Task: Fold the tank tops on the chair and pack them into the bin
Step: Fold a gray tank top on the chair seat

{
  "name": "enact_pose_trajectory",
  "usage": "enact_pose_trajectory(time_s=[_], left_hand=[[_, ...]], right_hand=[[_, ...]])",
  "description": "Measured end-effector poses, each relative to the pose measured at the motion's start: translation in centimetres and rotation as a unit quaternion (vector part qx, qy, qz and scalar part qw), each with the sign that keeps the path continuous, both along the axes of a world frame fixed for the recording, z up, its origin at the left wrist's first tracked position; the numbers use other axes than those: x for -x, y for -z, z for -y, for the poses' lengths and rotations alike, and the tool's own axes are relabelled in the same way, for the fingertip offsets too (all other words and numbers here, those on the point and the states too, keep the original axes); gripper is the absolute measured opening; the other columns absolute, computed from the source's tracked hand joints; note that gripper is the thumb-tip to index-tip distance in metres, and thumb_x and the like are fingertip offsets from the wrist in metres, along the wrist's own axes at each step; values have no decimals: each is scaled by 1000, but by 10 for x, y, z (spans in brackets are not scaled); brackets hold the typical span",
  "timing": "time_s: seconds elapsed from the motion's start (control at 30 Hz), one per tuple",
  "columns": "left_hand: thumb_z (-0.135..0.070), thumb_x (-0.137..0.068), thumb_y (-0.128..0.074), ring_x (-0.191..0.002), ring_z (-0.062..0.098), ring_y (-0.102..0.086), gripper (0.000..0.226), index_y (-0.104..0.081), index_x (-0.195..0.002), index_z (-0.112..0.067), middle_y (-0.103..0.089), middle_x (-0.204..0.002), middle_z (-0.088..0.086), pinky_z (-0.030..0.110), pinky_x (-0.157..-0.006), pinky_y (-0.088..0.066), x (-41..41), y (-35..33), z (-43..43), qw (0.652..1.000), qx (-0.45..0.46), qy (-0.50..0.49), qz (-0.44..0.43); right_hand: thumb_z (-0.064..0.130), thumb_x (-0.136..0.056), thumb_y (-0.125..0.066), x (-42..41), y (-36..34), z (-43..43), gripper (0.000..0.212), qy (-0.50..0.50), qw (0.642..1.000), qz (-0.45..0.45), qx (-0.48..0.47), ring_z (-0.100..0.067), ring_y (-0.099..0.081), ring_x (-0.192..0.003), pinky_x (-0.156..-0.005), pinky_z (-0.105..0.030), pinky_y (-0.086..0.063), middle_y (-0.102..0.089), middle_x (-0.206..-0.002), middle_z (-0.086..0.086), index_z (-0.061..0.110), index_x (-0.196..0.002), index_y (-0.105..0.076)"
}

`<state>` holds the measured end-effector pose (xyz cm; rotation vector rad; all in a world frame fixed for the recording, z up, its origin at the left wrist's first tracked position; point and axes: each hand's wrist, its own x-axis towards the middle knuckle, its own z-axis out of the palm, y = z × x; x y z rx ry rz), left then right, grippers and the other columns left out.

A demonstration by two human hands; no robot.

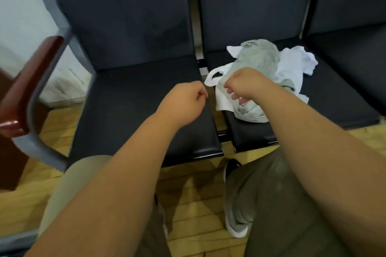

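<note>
A crumpled heap of tank tops lies on the middle black chair seat point(334, 98): a grey-green top point(259, 56) over white ones point(292, 64). My right hand point(244, 85) hovers over the heap's near left edge, fingers curled down and apart, touching the fabric but not clearly gripping it. My left hand point(186, 98) is a loose fist above the left chair seat point(129, 98), close to a white strap loop point(213, 77), with nothing seen in it. No bin is in view.
Black chairs stand in a row with tall backrests point(125, 16). A red-brown armrest point(27, 87) on a grey metal frame juts out at the left. Wooden floor point(192, 204) lies below, along with my knees and shoes.
</note>
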<state>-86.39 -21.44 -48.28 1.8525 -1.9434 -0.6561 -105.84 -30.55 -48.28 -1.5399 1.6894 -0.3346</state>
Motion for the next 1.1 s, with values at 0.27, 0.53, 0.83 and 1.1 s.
enact_pose_trajectory(time_s=[0.27, 0.53, 0.83, 1.1], left_hand=[[-21, -100, -58, -92, 11, -69, 19, -73, -99, -32, -73, -96, -12, 43, -88, -61, 39, 33, 33, 991, -75, 107, 16], [-23, -101, -62, -88, 8, -74, 15, -75, -99, -31, -77, -94, -12, 38, -90, -62, 55, 44, 58, 989, -105, 95, -53], [-21, -101, -59, -83, 3, -75, 17, -74, -103, -29, -79, -93, -13, 22, -75, -55, 47, 32, 50, 988, -108, 73, -87], [-23, -99, -62, -95, 11, -77, 13, -74, -101, -27, -79, -102, -6, 35, -90, -63, 37, 19, 49, 950, -96, -88, -285]], right_hand=[[9, -106, -47, 52, 13, 26, 36, -20, 978, -208, -28, -37, -63, -123, -103, -43, -53, -62, -138, -20, 2, -139, -61], [15, -111, -39, 72, 30, 20, 51, -85, 968, -231, -39, -34, -47, -142, -115, -39, -43, -38, -165, -10, 19, -162, -42], [13, -108, -42, 60, 33, 22, 44, -8, 979, -204, 6, -36, -52, -137, -113, -42, -45, -51, -154, -16, 7, -149, -55], [2, -98, -41, 27, 0, -16, 55, 41, 989, 92, 109, -15, -68, -80, -70, -28, -56, -73, -117, 4, 33, -128, -75]])
